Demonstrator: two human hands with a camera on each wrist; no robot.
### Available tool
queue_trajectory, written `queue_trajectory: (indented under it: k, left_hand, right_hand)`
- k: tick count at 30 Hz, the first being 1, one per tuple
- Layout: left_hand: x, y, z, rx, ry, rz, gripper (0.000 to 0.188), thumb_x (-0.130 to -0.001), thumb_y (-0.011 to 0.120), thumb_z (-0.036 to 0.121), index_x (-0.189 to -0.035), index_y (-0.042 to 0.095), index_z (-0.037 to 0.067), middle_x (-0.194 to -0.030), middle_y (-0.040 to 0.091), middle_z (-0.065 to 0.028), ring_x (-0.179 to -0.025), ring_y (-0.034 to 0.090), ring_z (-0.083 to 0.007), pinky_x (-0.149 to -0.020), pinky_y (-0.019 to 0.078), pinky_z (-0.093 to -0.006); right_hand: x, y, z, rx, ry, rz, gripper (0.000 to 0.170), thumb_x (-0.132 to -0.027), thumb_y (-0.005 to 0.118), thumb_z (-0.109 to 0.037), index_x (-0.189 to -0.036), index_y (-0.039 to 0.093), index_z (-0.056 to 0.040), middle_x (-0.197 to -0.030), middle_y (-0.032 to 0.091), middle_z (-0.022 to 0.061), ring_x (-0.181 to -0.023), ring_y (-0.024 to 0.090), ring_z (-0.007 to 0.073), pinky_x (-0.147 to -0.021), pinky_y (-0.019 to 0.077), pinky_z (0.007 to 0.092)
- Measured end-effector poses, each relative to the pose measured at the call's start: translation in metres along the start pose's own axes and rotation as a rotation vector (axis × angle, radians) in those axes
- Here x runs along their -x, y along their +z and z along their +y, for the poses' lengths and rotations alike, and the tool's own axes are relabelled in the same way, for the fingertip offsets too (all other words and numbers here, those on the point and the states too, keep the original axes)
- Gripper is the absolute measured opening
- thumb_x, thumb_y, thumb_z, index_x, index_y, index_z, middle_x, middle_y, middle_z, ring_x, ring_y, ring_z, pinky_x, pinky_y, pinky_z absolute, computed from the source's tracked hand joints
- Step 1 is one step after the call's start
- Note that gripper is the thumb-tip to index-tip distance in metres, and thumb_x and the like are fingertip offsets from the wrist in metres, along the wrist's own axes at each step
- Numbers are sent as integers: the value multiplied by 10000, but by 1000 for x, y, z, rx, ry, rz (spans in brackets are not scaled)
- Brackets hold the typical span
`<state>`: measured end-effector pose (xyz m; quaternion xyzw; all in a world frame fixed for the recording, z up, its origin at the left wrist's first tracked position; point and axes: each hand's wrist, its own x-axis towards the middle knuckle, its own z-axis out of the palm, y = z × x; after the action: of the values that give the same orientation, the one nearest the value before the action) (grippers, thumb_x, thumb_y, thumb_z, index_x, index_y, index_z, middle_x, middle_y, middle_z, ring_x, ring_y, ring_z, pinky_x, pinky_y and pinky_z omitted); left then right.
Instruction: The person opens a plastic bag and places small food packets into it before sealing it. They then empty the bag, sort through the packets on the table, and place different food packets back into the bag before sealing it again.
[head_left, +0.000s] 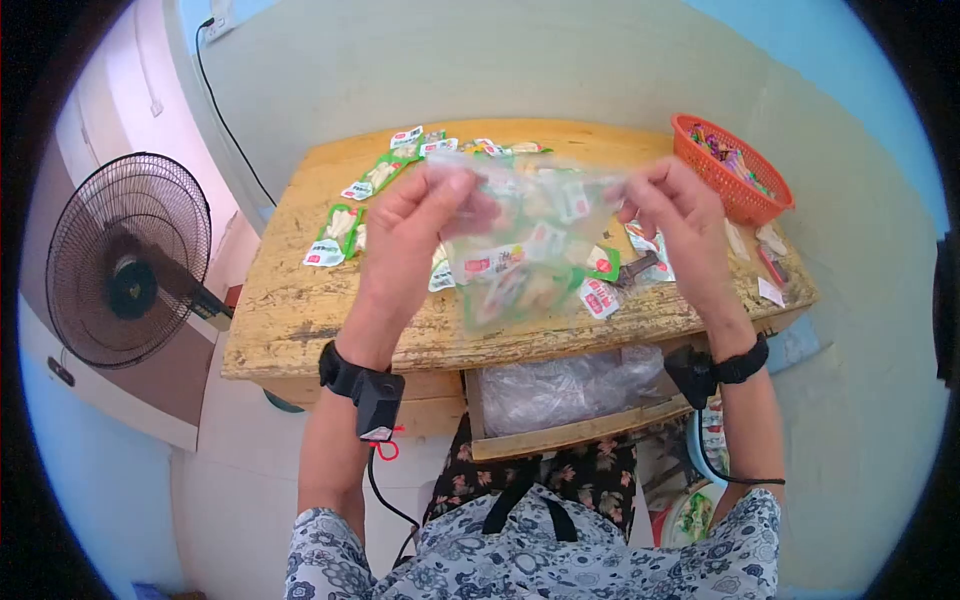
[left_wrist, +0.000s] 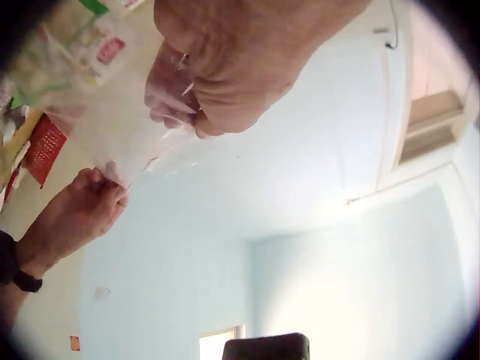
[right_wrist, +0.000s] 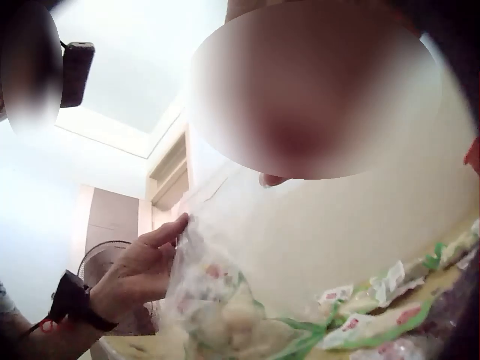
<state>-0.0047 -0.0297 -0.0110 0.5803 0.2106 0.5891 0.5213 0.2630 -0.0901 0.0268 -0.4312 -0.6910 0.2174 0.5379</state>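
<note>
I watch remotely as the left grip (head_left: 405,230) pinches the 10 o'clock end of a clear plastic bag's upper edge, its fingers visible through the film, and the right grip (head_left: 690,220) pinches the 2 o'clock end. The bag (head_left: 530,245) hangs above the middle of a worn wooden worktop (head_left: 285,325), packets showing inside. I judge the slick film could slip from either pinch and spill the load; a hard sideways pull could split the plastic. The held edge, which I take for the mouth, runs near 9-to-3 o'clock, the body dropping toward 6; blur and packets behind leave me unable to tell its long axis. Beyond, green-edged loose packets (head_left: 380,178) lie from 10 to 12 o'clock. An orange basket (head_left: 752,208) stands at 2, a drawer (head_left: 560,438) of crumpled clear plastic (head_left: 560,390) juts out at 6, and off the worktop a fan (head_left: 132,287) stands at 9.
</note>
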Motion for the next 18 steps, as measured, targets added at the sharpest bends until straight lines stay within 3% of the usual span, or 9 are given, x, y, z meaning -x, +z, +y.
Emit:
queue_trajectory:
  k: [2, 8, 13, 16, 18]
  left_hand:
    - [-9, -4, 18, -142, 130, -64, 220, -1040, 585, 175, -1113, 699, 2, -1069, 725, -64, -928, 707, -162, -811, 577, -321]
    - [-48, 4, 51, -111, 158, -47, 216, -1009, 641, 227, -1013, 705, 21, -820, 662, 9, -778, 643, -86, -745, 540, -255]
    - [-86, 10, 28, -371, 156, -143, 236, -985, 670, 262, -984, 702, 29, -799, 654, 22, -764, 622, -84, -712, 501, -241]
    - [-96, 13, -7, -583, 82, -203, 329, -1009, 641, 277, -1203, 684, 15, -1008, 717, -54, -941, 674, -149, -838, 530, -291]
    - [-78, 15, -46, -737, 259, -87, 353, -1006, 643, 283, -1226, 672, 8, -1116, 710, -98, -1043, 666, -186, -881, 530, -326]
  right_hand:
    - [-6, 0, -15, -12, -138, 27, 177, -1025, 598, -188, -1020, 652, -19, -955, 737, 40, -804, 633, 67, -703, 501, 233]
    - [-8, 6, -44, -194, -106, 43, 179, -1038, 566, -173, -1094, 591, -5, -891, 738, 111, -656, 683, 112, -540, 493, 216]
    - [19, 16, -33, -112, 196, 50, 179, -1014, 567, -128, -1147, 546, -10, -832, 717, 133, -601, 682, 140, -496, 493, 239]
    - [42, 10, 10, 5, 362, -46, 182, -994, 555, -92, -1149, 534, 0, -806, 701, 130, -588, 672, 150, -500, 500, 259]
    - [62, 2, 45, 8, 437, -79, 179, -985, 544, -72, -1147, 531, 5, -793, 689, 126, -581, 661, 152, -504, 505, 271]
